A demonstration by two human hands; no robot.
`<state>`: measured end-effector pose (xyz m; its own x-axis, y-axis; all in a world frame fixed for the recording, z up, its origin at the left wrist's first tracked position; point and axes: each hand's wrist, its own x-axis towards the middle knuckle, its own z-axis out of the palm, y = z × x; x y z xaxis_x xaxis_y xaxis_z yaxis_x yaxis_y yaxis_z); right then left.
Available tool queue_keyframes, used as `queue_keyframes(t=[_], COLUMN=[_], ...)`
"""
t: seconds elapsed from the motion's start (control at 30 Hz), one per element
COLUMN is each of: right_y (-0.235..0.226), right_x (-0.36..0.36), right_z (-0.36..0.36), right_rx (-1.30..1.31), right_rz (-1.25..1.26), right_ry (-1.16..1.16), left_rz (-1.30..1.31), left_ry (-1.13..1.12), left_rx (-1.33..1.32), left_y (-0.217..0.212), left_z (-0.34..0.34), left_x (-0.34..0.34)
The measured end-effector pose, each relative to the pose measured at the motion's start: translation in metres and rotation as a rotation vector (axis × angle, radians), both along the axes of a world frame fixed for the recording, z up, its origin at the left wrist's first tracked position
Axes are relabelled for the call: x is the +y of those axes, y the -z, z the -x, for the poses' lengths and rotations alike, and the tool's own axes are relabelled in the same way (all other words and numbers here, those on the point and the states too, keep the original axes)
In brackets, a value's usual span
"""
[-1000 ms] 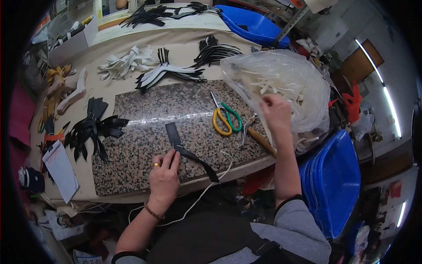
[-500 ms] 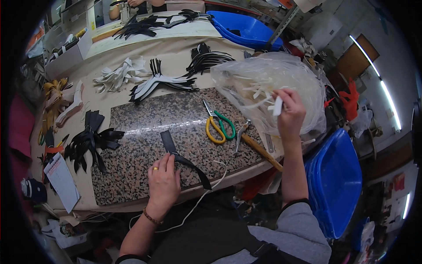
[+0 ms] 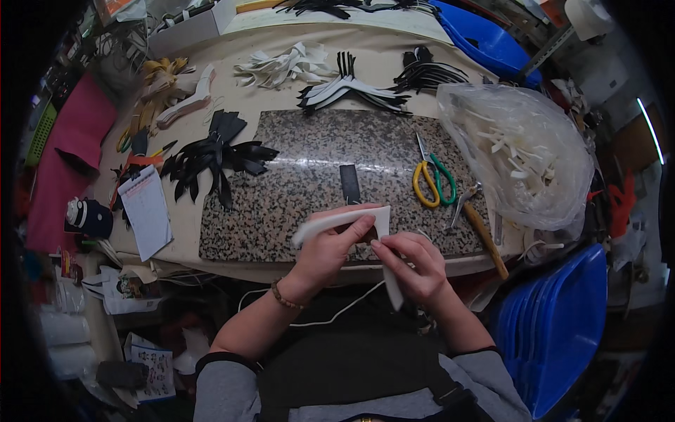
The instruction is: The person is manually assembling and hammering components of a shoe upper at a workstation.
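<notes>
Both my hands hold one bent white strip (image 3: 351, 218) over the near edge of a speckled granite slab (image 3: 295, 190). My left hand (image 3: 327, 250) pinches its left arm and my right hand (image 3: 415, 264) grips the part that hangs down toward my lap. A black strip (image 3: 349, 184) lies on the slab just beyond my fingers, its near end hidden by them. Scissors (image 3: 432, 179) with one yellow and one green handle lie to the right on the slab.
A clear plastic bag (image 3: 520, 155) of white strips sits at the right. A hammer (image 3: 481, 228) lies by the slab's right edge. Piles of black pieces (image 3: 214, 158), white pieces (image 3: 281, 65), a notepad (image 3: 146, 209) and blue bins (image 3: 555, 330) surround the slab.
My right hand came back from the plastic bag with a white strip. My left hand left the black strip on the slab and now holds the white strip too.
</notes>
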<state>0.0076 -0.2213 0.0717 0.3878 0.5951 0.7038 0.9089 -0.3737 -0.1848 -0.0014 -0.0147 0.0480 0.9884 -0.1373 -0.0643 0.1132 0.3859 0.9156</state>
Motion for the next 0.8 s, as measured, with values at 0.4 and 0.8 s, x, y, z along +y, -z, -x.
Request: queue_keyframes(t=[0.4, 0.8], right_y=[0.006, -0.03], right_x=[0.011, 0.006], right_z=[0.016, -0.059], right_rx=[1.275, 1.452], right_rz=[-0.659, -0.284], right_ry=[0.131, 0.062], left_rz=[0.303, -0.187], left_ry=[-0.047, 0.086], left_rx=[0.247, 0.043], left_y=[0.02, -0.032], left_z=[0.022, -0.027], left_x=[-0.006, 0.075])
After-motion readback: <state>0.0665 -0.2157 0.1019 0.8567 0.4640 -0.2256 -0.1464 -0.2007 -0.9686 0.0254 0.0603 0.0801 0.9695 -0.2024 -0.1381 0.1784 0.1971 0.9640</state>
